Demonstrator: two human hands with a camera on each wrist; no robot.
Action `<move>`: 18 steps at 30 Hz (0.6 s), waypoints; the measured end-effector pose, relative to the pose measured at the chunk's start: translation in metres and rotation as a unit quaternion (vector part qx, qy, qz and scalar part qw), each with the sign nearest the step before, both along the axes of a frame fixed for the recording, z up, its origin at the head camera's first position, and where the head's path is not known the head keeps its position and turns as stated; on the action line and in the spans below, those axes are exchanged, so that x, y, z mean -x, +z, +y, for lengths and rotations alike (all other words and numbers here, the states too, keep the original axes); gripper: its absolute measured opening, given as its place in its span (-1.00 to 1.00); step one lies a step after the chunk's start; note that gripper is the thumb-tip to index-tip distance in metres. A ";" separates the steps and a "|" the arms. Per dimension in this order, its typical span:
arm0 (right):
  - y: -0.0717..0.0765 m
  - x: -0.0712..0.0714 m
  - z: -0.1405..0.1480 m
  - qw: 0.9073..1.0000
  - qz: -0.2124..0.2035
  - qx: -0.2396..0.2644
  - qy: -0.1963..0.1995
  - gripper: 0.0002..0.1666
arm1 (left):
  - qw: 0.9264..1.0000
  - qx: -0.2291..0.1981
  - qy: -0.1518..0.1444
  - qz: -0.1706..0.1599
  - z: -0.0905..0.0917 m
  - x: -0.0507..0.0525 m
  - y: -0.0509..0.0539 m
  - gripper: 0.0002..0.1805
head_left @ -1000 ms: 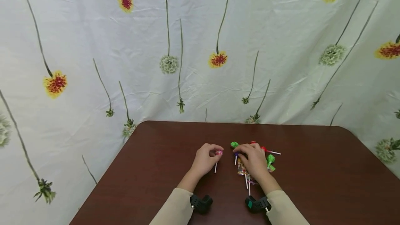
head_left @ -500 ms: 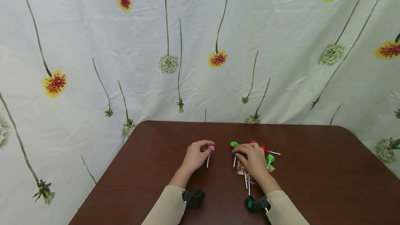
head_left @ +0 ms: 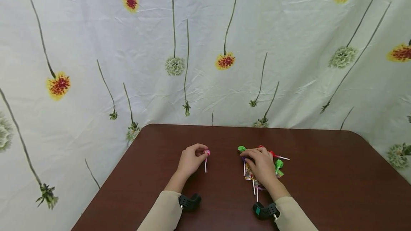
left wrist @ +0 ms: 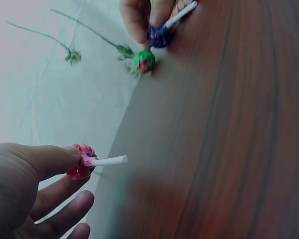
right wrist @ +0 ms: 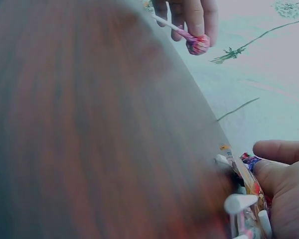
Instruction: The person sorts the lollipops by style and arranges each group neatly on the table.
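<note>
— Floral cloth (head_left: pixel 199 35) hung behind the brown table (head_left: pixel 321 184). Hands?
— Left hand (head_left: pixel 188 159) pinched a pink lollipop (head_left: pixel 207 152), well off the candy pile (head_left: pixel 248 174); right hand (head_left: pixel 261 163) pinched a purple lollipop (left wrist: pixel 158 37) at its edge.
— Risk?
— Too-light pinch could've dropped one; crowded sticks (head_left: pixel 257 194) could've snagged.

The bench (head_left: pixel 321 184) looks like smooth, grained wood with a soft sheen. The pink lollipop (left wrist: pixel 81 169) wears crinkled, glossy film above a smooth, plastic-looking white stick (left wrist: pixel 111 161). The sleeves (head_left: pixel 162 209) are matt cloth, the wrist straps (head_left: pixel 189 202) matt plastic or rubber; the backdrop (head_left: pixel 202 42) is creased cloth.
</note>
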State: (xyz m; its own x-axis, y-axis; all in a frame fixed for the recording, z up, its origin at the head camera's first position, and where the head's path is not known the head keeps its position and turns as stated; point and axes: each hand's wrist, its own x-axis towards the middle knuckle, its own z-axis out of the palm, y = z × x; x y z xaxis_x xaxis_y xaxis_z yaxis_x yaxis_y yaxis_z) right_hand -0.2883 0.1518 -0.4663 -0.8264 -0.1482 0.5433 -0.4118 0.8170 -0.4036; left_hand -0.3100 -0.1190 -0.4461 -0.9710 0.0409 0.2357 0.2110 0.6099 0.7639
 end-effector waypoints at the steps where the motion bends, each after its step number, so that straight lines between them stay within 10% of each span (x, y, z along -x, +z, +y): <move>1: 0.000 0.000 0.000 1.000 -0.001 -0.001 -0.002 -0.74 | 1.000 0.004 0.005 0.001 -0.002 0.000 0.000 -0.78; 18: -0.003 0.001 0.000 1.000 0.001 -0.011 0.001 -0.68 | 0.999 0.030 0.023 0.000 -0.012 0.003 -0.013 -0.80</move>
